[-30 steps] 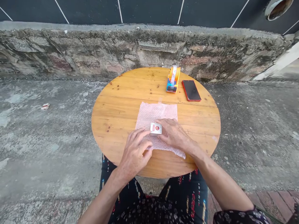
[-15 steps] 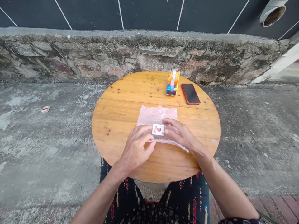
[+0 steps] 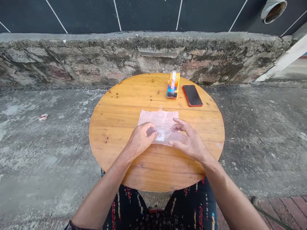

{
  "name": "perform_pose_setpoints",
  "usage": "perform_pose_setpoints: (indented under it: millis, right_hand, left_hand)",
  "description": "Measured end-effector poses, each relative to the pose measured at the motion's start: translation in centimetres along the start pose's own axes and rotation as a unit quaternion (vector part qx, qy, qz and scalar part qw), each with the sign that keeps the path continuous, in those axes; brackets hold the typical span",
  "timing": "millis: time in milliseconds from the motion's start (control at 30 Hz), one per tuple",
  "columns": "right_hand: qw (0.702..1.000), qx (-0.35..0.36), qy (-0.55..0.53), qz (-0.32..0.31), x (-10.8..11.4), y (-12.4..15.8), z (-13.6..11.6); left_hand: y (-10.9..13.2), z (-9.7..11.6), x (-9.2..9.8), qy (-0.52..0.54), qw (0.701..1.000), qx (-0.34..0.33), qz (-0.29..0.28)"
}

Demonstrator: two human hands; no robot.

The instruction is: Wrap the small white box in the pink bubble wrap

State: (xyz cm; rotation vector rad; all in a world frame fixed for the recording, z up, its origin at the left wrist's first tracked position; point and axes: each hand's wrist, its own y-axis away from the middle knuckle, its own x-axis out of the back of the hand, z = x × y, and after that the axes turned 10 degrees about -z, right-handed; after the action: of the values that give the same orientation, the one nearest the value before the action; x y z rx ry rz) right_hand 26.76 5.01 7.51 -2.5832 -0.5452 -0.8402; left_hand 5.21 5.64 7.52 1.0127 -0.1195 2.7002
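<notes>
A sheet of pinkish bubble wrap (image 3: 158,117) lies on the round wooden table, its near edge folded up over a small white box (image 3: 160,135). The box shows only faintly through the plastic. My left hand (image 3: 142,138) pinches the folded edge at the box's left side. On the right, my right hand (image 3: 189,139) is at the fold with its thumb and fingers spread apart, the thumb touching the plastic.
On the far part of the wooden table (image 3: 115,127) stand a yellow and blue tape dispenser (image 3: 173,85) and, to its right, a phone with a red case (image 3: 192,95). A stone wall base (image 3: 96,60) runs behind the table. A small crumpled pack (image 3: 43,117) lies on the ground.
The near edge of the bubble wrap has been lifted and folded over the white box, which was uncovered before. My left hand has moved slightly forward with the edge.
</notes>
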Motion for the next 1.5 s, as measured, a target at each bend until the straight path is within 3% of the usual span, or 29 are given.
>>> perform_pose_setpoints:
  millis: [133, 267, 467, 767, 933, 1100, 1200, 1300, 1500]
  right_hand:
    - [0.998, -0.047, 0.038, 0.029, -0.8, -0.3, 1.2]
    - [0.996, -0.063, 0.001, 0.056, -1.6, -0.4, 2.5]
    - [0.995, -0.079, -0.025, 0.05, -1.9, -0.1, 2.8]
    - [0.988, -0.119, 0.061, 0.082, -1.6, 0.6, 3.1]
    - [0.987, -0.086, 0.073, 0.118, -1.2, 0.8, 3.3]
    - [0.948, -0.01, 0.252, 0.195, -0.8, 2.2, -0.1]
    - [0.945, 0.065, 0.296, 0.122, -1.5, 2.7, -2.5]
    - [0.949, 0.11, 0.295, 0.031, -2.8, 2.2, -3.4]
    - [0.941, 0.115, 0.317, -0.015, -4.2, 0.9, -2.5]
  left_hand:
    - [-0.2, -0.3, -0.5, 0.031, 1.0, -0.001, -0.005]
    - [0.0, -0.5, -0.6, 0.072, 0.997, -0.003, -0.011]
    - [0.7, -0.7, -0.7, 0.111, 0.993, 0.006, -0.03]
    - [0.9, -0.3, -0.8, 0.125, 0.992, 0.012, -0.023]
    - [1.0, -0.2, -0.9, 0.126, 0.992, 0.009, -0.015]
    - [1.1, -0.3, -1.0, 0.12, 0.993, -0.002, -0.01]
    - [1.1, -0.3, -0.9, 0.117, 0.993, -0.006, -0.013]
    - [1.1, -0.3, -0.8, 0.111, 0.994, -0.014, -0.012]
    - [0.8, -0.5, -0.8, 0.096, 0.995, -0.031, -0.013]
